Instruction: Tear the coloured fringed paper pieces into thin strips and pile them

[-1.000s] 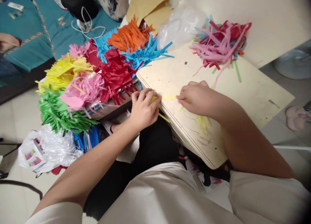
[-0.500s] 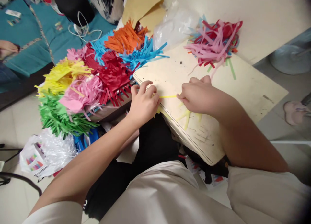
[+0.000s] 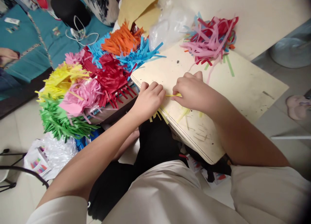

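Observation:
On a pale board (image 3: pixel 204 136), both hands meet a yellow fringed paper strip (image 3: pixel 172 95). My left hand (image 3: pixel 151 98) is closed on the strip's left end near the board's edge, its fingers curled. My right hand (image 3: pixel 190 91) pinches the strip a short way to the right, and a thin taut stretch shows between the two. Yellow fringe ends (image 3: pixel 160 116) hang out under the left hand over the board's edge. More yellow pieces (image 3: pixel 183 114) lie below the right hand. The fingertips are mostly hidden.
Left of the board are piles of fringed paper: red (image 3: pixel 111 78), orange (image 3: pixel 123 39), yellow (image 3: pixel 62 78), pink (image 3: pixel 84 94) and green (image 3: pixel 65 117). A heap of mixed strips (image 3: pixel 213 39) lies at the board's far side, beside clear plastic (image 3: pixel 167 26). Another person's hand (image 3: pixel 8 55) shows at far left.
My right hand has moved slightly left and up, closer to my left hand. The left hand has turned a little, its fingers now more curled. The view has shifted slightly.

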Tool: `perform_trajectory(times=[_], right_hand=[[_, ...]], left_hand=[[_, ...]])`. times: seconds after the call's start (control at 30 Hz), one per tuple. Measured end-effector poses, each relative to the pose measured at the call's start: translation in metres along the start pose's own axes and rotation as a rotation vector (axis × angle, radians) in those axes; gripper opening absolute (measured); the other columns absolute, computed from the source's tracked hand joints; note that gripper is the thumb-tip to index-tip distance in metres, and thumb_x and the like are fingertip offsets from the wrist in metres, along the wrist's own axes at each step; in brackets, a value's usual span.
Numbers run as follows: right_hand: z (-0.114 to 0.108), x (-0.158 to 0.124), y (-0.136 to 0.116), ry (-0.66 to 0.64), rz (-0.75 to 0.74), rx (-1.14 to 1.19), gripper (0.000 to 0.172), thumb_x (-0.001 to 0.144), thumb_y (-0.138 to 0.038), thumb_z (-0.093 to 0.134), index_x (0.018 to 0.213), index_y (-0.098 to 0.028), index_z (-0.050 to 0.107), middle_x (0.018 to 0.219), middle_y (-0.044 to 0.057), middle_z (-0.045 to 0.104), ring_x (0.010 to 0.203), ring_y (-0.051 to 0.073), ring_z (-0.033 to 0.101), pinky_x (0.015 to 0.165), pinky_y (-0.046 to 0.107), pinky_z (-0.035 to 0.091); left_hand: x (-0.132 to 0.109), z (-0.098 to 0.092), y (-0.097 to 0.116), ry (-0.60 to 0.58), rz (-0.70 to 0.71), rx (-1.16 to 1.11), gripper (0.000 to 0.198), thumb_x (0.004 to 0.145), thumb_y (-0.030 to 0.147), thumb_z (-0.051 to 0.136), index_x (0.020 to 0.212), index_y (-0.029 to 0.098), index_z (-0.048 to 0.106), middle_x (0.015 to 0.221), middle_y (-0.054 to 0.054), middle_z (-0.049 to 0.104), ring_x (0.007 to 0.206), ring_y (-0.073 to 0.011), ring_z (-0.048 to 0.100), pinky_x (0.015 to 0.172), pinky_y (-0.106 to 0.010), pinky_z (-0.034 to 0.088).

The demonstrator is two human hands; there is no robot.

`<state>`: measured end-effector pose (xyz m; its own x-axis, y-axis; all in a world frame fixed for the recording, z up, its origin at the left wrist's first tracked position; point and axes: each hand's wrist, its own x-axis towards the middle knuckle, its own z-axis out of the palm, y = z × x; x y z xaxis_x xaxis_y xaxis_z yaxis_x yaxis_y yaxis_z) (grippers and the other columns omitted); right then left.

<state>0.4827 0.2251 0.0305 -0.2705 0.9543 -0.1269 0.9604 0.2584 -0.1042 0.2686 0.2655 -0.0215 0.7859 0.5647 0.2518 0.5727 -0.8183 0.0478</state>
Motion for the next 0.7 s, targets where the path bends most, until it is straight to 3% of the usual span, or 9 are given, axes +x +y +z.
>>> perform_trajectory(times=[0.13, 0.3, 0.4, 0.57, 0.63, 0.7], right_hand=[[-0.002, 0.003, -0.001, 0.022, -0.080, 0.153, 0.029, 0.110, -0.033, 0.060, 0.098, -0.022, 0.084, 0.099, 0.012, 0.078, 0.115, 0.035, 0.060, 0.109, 0.054, 0.031], [-0.009, 0.002, 0.002, -0.096, -0.212, 0.469, 0.022, 0.102, -0.030, 0.064, 0.091, -0.021, 0.080, 0.091, 0.005, 0.078, 0.090, 0.022, 0.065, 0.095, 0.040, 0.043], [-0.018, -0.004, -0.002, -0.275, -0.315, 0.697, 0.022, 0.099, -0.038, 0.072, 0.087, -0.023, 0.081, 0.084, 0.001, 0.078, 0.077, 0.018, 0.065, 0.081, 0.035, 0.047], [-0.026, -0.012, -0.023, -0.605, -0.389, 1.015, 0.029, 0.098, -0.049, 0.081, 0.086, -0.023, 0.084, 0.078, 0.002, 0.078, 0.072, 0.018, 0.069, 0.073, 0.033, 0.052], [-0.021, -0.012, -0.035, -0.678, -0.378, 1.168, 0.033, 0.095, -0.053, 0.087, 0.087, -0.021, 0.084, 0.079, 0.004, 0.079, 0.074, 0.020, 0.073, 0.074, 0.034, 0.057], [-0.014, -0.009, -0.049, -0.700, -0.363, 1.329, 0.039, 0.090, -0.057, 0.093, 0.086, -0.019, 0.083, 0.083, 0.008, 0.081, 0.081, 0.023, 0.078, 0.080, 0.037, 0.062]], left_hand=[[-0.003, -0.011, -0.002, -0.019, -0.108, -0.206, 0.019, 0.107, 0.014, 0.055, 0.100, 0.019, 0.071, 0.101, -0.013, 0.077, 0.108, -0.0335, 0.069, 0.100, -0.050, 0.046], [-0.017, -0.044, -0.010, -0.136, -0.214, -0.761, 0.014, 0.099, 0.024, 0.069, 0.099, 0.018, 0.082, 0.093, -0.007, 0.083, 0.086, -0.0235, 0.075, 0.086, -0.036, 0.055], [-0.029, -0.058, -0.015, -0.254, -0.254, -1.099, 0.021, 0.095, 0.036, 0.081, 0.091, 0.017, 0.086, 0.084, -0.007, 0.083, 0.076, -0.0211, 0.075, 0.075, -0.031, 0.058], [-0.056, -0.072, -0.015, -0.481, -0.248, -1.548, 0.025, 0.081, 0.041, 0.099, 0.086, 0.018, 0.090, 0.079, -0.008, 0.083, 0.069, -0.0207, 0.077, 0.068, -0.029, 0.062], [-0.070, -0.074, -0.012, -0.471, -0.274, -1.681, 0.025, 0.079, 0.038, 0.103, 0.085, 0.017, 0.091, 0.079, -0.009, 0.083, 0.070, -0.0203, 0.078, 0.069, -0.028, 0.063], [-0.087, -0.072, -0.009, -0.364, -0.341, -1.841, 0.031, 0.073, 0.040, 0.108, 0.083, 0.017, 0.090, 0.079, -0.010, 0.083, 0.070, -0.0201, 0.079, 0.070, -0.027, 0.064]])
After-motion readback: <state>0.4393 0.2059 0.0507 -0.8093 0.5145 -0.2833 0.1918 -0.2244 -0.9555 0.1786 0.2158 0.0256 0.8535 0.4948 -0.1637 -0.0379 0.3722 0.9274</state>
